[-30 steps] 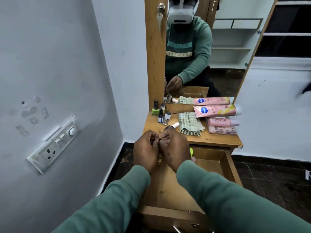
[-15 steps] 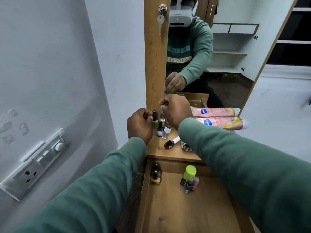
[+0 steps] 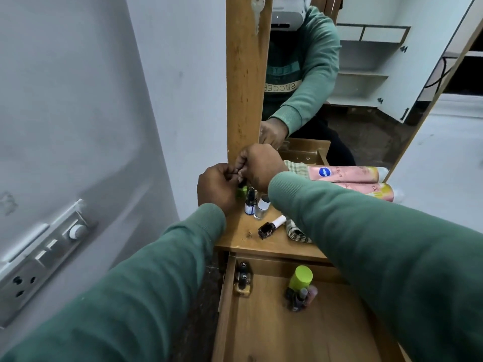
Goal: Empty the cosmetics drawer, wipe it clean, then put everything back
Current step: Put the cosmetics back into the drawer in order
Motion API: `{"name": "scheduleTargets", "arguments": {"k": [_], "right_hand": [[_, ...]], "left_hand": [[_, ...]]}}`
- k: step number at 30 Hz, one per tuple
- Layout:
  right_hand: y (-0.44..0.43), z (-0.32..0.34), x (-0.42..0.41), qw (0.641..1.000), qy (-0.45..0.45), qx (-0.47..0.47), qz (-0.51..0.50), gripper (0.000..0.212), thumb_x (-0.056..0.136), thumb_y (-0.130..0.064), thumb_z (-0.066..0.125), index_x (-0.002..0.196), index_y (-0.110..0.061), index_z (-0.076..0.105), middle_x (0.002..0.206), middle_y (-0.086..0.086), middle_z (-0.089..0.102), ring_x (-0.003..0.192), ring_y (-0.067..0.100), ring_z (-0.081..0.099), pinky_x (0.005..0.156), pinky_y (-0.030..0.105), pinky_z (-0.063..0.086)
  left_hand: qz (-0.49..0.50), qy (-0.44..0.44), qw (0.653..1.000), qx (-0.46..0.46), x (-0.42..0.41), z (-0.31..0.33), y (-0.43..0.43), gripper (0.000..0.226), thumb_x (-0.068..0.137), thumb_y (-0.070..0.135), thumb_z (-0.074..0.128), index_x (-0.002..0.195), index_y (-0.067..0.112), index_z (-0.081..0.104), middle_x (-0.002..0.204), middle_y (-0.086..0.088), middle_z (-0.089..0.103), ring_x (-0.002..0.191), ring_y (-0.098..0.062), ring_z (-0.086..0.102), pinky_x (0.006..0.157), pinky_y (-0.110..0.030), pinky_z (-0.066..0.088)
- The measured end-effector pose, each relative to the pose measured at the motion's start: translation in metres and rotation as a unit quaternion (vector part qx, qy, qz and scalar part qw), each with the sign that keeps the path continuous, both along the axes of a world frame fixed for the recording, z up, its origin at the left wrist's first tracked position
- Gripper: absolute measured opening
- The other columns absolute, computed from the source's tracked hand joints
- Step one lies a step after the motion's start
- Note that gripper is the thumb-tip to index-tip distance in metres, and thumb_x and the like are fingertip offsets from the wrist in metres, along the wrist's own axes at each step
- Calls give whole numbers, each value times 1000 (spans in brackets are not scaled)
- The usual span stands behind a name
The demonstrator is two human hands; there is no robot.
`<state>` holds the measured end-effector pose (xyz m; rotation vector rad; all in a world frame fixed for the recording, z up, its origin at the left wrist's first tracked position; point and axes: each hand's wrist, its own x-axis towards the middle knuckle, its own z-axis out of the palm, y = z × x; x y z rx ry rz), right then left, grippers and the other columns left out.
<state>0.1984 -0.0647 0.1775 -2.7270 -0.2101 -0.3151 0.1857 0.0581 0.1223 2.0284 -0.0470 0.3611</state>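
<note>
Left hand: The left hand was curled around the green polish bottle at the far left of the dresser top.
Drawer, left corner: Two dark-capped bottles stood inside the open drawer, against its left wall at the far end.
Right hand: The right hand met the left over the same bottle, fingers bent and apparently pinching its cap.
Standing bottles: A blue-labelled bottle and a clear white-capped bottle stood just right of the green one.
Lying bottle: A dark polish bottle lay on its side nearer the front edge.
Cloth: A checked cloth lay beside it, mostly hidden by the right sleeve.
Drawer, middle: A lime-capped container and a few small bottles stood at the far end.
Tube: A pink tube lay at the far right.
Done: Emptying and wiping looked finished, with the refill under way.
Left: Four small bottles and the tube had not yet gone back. Most of the drawer floor was bare.
</note>
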Motion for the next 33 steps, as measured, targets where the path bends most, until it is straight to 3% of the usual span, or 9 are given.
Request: {"name": "scheduleTargets", "arguments": {"k": [5,10,13,16,20,23,26,29,33], "right_hand": [[6,18,-19,999,-24,31,17,15,83,-2,75,84,-16,76,80,-4,74,80,16,70,78,32,60],[11,47,-61,996,-54,47,43,12,82,-4,78,78,-16,75,74,-4,73,76,16,69,75,34,60],[9,49,-94,996,-49,50,55,13,80,-6,79,76,-18,74,71,-4,73,73,13,69,74,37,60],[7,35,-130,996,-25,51,62,13,79,-6,78,76,-18,73,70,-5,73,72,12,68,70,35,58],[3,2,-178,994,6,69,83,16,80,-3,76,76,-17,71,69,-4,71,66,8,65,57,27,49],[2,-29,-200,993,28,82,84,15,78,-6,75,75,-19,70,68,-6,71,63,5,65,57,26,51],[3,-60,-215,992,59,82,77,14,80,-7,75,79,-20,70,72,-7,71,67,6,65,60,27,52],[5,-82,-219,990,83,95,61,13,83,-8,74,81,-20,71,71,-9,70,66,3,64,59,17,45],[9,-101,-218,991,77,104,37,14,86,-12,75,82,-24,67,73,-10,69,69,5,64,70,32,57]], "left_hand": [[13,-34,999,-10,-15,12,10,10,89,18,77,97,22,78,91,2,77,87,-20,71,87,-40,59],[-13,-64,998,-15,-50,38,27,11,86,15,79,89,26,78,77,11,74,74,-6,70,78,-37,61],[-46,-57,997,-32,-81,39,33,9,85,13,81,88,22,80,75,8,75,71,-7,71,76,-41,63],[-74,-41,995,-45,-120,25,38,8,84,13,82,85,21,80,76,8,77,74,-9,72,74,-41,62],[-106,-17,994,-31,-167,-2,42,11,85,10,81,84,21,81,75,10,77,74,-7,72,71,-32,59],[-129,-7,992,-2,-190,-27,46,16,84,9,81,79,25,80,75,12,76,73,-4,70,69,-25,55],[-136,17,990,42,-201,-54,48,20,84,13,82,73,29,76,75,15,74,73,-1,69,69,-30,55],[-137,43,987,78,-202,-68,48,11,85,16,81,80,26,79,78,13,75,75,0,68,74,-36,58],[-143,46,982,118,-202,-71,48,17,88,11,72,85,26,80,82,11,75,78,-3,68,77,-37,58]]}}
